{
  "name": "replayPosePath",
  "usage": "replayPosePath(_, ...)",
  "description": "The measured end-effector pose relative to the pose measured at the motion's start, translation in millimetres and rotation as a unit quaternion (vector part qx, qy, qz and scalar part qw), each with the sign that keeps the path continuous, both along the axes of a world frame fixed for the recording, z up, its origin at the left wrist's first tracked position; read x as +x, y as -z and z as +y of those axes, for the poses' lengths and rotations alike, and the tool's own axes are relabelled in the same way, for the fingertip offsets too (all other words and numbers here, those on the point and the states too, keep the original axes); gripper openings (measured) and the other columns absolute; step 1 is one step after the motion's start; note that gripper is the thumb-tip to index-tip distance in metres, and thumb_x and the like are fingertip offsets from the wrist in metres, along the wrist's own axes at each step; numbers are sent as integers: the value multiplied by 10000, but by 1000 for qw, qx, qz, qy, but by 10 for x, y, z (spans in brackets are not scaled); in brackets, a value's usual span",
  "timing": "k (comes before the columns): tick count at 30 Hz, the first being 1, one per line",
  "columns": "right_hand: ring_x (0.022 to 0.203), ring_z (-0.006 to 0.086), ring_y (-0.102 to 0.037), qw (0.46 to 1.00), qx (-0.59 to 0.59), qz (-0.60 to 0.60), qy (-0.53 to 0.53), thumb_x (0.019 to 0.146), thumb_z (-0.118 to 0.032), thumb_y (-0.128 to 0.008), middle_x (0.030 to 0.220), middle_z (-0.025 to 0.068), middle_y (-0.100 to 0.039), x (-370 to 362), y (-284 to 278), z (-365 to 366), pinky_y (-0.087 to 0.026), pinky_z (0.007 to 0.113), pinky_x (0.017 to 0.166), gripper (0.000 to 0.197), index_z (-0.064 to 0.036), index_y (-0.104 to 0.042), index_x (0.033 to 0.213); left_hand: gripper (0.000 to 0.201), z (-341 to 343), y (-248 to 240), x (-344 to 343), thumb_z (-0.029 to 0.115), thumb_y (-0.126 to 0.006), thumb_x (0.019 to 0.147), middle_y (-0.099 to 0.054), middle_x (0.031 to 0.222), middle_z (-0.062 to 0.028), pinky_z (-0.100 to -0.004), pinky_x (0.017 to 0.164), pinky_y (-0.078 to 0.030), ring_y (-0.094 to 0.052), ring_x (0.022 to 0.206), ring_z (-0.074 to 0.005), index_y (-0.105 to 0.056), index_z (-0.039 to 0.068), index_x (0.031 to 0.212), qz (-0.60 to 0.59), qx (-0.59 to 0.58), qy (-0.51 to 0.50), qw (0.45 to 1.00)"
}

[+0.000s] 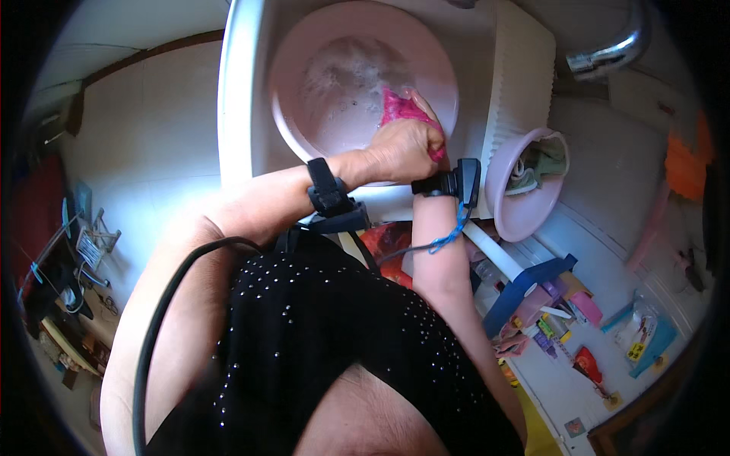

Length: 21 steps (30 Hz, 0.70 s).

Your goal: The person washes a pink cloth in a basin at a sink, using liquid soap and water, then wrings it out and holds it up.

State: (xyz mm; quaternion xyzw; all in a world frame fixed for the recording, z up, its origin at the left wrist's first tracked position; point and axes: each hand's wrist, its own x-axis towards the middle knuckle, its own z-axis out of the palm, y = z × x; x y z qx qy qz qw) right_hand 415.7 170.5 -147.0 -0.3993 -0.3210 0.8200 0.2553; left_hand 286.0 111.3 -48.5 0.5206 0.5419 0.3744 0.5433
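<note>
A wet, bright pink cloth (399,107) is bunched between my two hands over the right side of a pink basin (285,121). My left hand (403,150) is closed in a fist, gripping the cloth from the near side. My right hand (423,106) is mostly hidden behind the left; a few of its fingers show curved along the cloth's far right edge, supporting it. Soapy water (342,83) with white suds lies in the basin. Black straps with small devices are on both my wrists.
The basin stands inside a white sink (236,99) with a ribbed washboard side (517,83). To the right, a smaller pink basin (506,216) holds greenish cloth (553,166). A chrome tap (608,57) juts in at upper right. Tubes and packets lie lower right.
</note>
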Motion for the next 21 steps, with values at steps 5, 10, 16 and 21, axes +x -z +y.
replayPosePath(5,1139,200,-441,989,-130,46,58,909,-293,-414,1237,68,-476,-237,-376,-36,-351,359,985,451,-82,-373,1305,115,59,-167,39,159,-624,629,-555,602,-138,-372,535,-445,-562,591,-313,-558,66,615,40,-19,-89,995)
replayPosePath(10,1146,218,-436,939,-271,-6,211,903,-345,-400,1242,72,-470,-588,-914,-220,-347,381,989,479,-85,-364,1303,168,296,-26,-34,248,-610,686,-593,658,-142,-407,596,-476,-583,647,-350,-604,81,684,136,71,-104,983)
replayPosePath(16,1108,299,-461,949,-202,17,241,918,-357,-367,1199,117,-495,-580,-709,-38,-383,446,953,410,-102,-431,1232,295,764,364,-398,313,-582,737,-638,845,-164,-408,702,-492,-614,782,-348,-618,101,940,208,-38,-116,970)
replayPosePath(21,1309,342,-189,943,-192,-10,273,881,-369,-468,1403,150,-238,-252,-590,-4,-132,536,1052,544,-86,-295,1313,394,870,1348,-940,130,-519,774,-621,991,-186,-381,742,-487,-612,863,-305,-528,84,1165,203,-70,-123,969)
